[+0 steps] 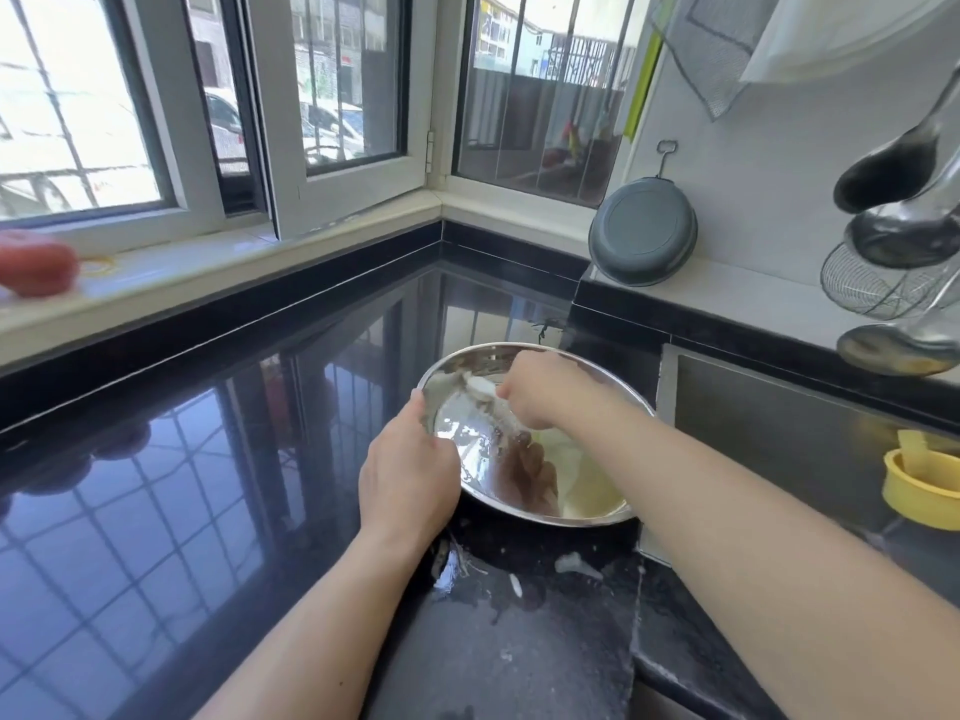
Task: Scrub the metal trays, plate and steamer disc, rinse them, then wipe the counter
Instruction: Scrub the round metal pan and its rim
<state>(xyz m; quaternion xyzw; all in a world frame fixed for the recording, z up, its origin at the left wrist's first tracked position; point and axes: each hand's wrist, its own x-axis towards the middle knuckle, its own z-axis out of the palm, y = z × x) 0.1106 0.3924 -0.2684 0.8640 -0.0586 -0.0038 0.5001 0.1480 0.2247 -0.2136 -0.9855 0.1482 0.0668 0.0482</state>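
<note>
Glossy black desk (218, 485), mirroring the window bars. Round metal tray (587, 511) sitting on it by the sink edge, wet smears and white bits (571, 562) just in front.

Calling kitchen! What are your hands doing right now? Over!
Left hand grips tray rim. Right hand scrubs inside with a white pad. Tray on counter beside sink. Nothing in the way.

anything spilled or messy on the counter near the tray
Yes. Just in front of the round metal tray, the black counter is wet, with white flecks and smears that look like suds or food bits. The left hand grips the tray's rim while the right hand scrubs inside.
</note>
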